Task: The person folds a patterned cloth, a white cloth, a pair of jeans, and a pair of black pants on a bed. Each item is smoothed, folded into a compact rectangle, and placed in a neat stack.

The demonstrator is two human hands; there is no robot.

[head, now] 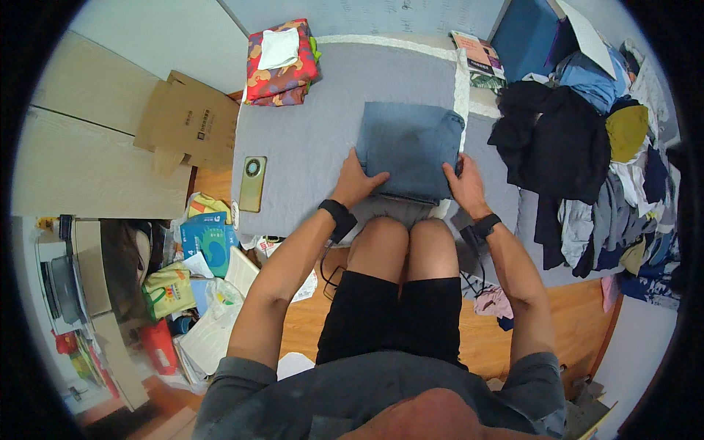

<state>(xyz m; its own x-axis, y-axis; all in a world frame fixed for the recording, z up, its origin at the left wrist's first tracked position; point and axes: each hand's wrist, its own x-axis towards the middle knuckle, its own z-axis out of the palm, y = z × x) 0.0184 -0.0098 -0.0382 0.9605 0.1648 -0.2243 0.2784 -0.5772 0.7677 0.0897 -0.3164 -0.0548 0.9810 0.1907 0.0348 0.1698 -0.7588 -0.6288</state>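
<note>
A folded blue denim garment (412, 148) lies flat on the grey bed cover (308, 126), just beyond my knees. My left hand (358, 179) grips its near left corner, thumb on top and fingers along the side. At the near right edge, my right hand (466, 184) holds the fabric, with part of its fingers hidden. Several layers show along the near fold. Each wrist wears a black band with a cable.
A folded red patterned cloth (280, 82) with a white cloth (279, 48) on top sits far left. A phone (253, 184) lies near the left edge. Heaped clothes, including a black garment (555, 143), cover the right. Flattened cardboard (203, 124) leans left; bags and papers crowd the floor.
</note>
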